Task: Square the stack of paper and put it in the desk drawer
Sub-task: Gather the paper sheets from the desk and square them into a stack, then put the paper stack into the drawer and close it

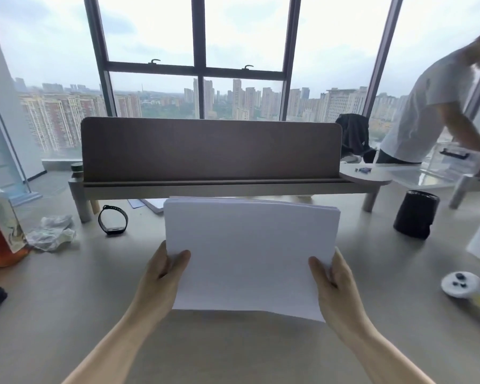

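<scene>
So both hands are gripping the stack of paper (250, 256) up off the desk (233, 350), more or less upright and facing the camera. The left hand (161, 275) is pinching the left edge low down, thumb lying across the front sheet, and the right hand (334, 281) is doing the same on the right edge. The fingers behind the paper are hidden.

Edges: the top edge is looking a bit fanned, with a few sheets peeking out at the upper right corner, so it's not fully squared. The bottom edge is hanging in the air and sagging slightly in the middle, not touching the desk.

Room-wise, the desktop right under and in front of the stack is sitting open. The clutter is all off to the sides: a black watch (113, 219) and crumpled tissue (52, 231) to the left, an amber bottle (0, 231) at the far left edge, a black cylinder (416, 214) to the right, and a white gadget (459, 284) near the right edge. Behind the stack a brown divider panel (211, 148) is running across the desk, with some more paper (155, 205) lying flat just beside the stack's upper left corner.

Another person (427, 106) in a white shirt is leaning over at the far right, well apart from the stack. I can't spot the drawer from this angle.
</scene>
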Demonstrator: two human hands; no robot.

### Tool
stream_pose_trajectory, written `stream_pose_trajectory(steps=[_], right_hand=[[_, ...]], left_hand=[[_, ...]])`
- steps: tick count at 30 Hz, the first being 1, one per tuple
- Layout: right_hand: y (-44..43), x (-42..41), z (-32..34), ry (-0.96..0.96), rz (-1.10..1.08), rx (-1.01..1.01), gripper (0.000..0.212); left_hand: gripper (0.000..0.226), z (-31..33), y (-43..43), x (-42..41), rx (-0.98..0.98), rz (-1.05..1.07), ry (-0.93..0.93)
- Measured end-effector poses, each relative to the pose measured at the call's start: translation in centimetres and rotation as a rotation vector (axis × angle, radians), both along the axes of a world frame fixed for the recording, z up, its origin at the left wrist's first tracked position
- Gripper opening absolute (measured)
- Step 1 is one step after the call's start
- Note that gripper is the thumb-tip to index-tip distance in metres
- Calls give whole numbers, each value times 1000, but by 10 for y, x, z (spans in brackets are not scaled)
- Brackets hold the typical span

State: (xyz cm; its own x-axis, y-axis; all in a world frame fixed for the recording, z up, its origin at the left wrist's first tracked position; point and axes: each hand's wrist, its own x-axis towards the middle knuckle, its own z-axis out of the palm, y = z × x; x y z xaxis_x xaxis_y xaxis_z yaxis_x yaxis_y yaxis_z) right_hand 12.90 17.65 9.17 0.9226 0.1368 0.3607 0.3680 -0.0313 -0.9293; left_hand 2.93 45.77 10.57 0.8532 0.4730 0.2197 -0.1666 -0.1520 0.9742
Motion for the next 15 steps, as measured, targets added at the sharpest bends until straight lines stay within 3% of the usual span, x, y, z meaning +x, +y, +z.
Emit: stream_pose_trajectory(steps=[3,7,11,15], right_hand=[[-46,-10,27,-36,-78,-26,34],[-148,-39,62,-66,-193,32,12],[-274,-109,82,118,-236,129,40],[-371,-196,65,232,-386,25,35]], left_hand=[[28,28,-32,14,15,-72,-14],[26,66,-114,34,-36,-261,-25],[20,81,-228,41,-111,-555,92],[22,64,-345,32,-56,-803,235]])
